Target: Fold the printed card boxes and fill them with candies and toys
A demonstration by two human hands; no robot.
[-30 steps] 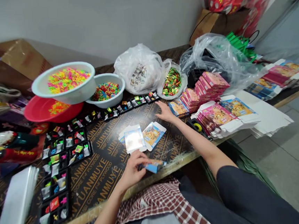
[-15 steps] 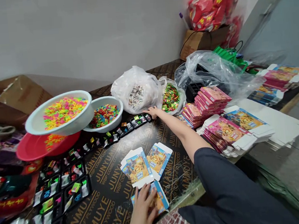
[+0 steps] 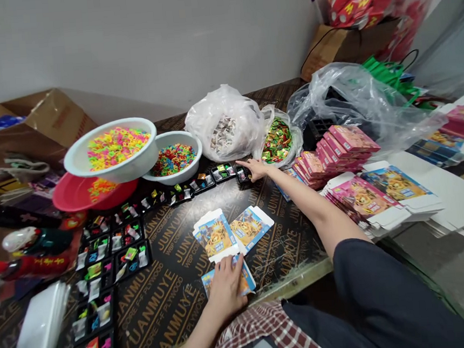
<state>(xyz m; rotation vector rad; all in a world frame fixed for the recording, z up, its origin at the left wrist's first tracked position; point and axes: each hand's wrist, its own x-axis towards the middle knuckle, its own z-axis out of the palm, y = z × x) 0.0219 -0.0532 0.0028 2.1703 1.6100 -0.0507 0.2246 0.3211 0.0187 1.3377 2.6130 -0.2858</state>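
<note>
My left hand (image 3: 226,284) lies with its fingers spread over a flat blue printed box (image 3: 246,277) near the table's front edge. Two more flat blue boxes lie just beyond it, a left one (image 3: 217,235) and a right one (image 3: 251,227), partly overlapping. My right arm reaches far across the table. At its end my right hand (image 3: 257,169) grips a small black tray (image 3: 242,177) by its right side; the fingertips are partly hidden. This tray stands at the right end of a row of filled black trays (image 3: 203,183), in front of a white plastic bag (image 3: 228,133).
Pale basins of colourful small pieces, one upper (image 3: 113,171) and one lower (image 3: 179,177), stand left of the bag. A bag of green-gold packets (image 3: 278,143) adjoins my right hand. Pink boxes (image 3: 345,145) are stacked at right. More filled trays (image 3: 131,258) line the left.
The view has shifted, showing more of the table's left side. My right hand now holds the end tray more plainly in sight. My left hand stays on the flat box.
</note>
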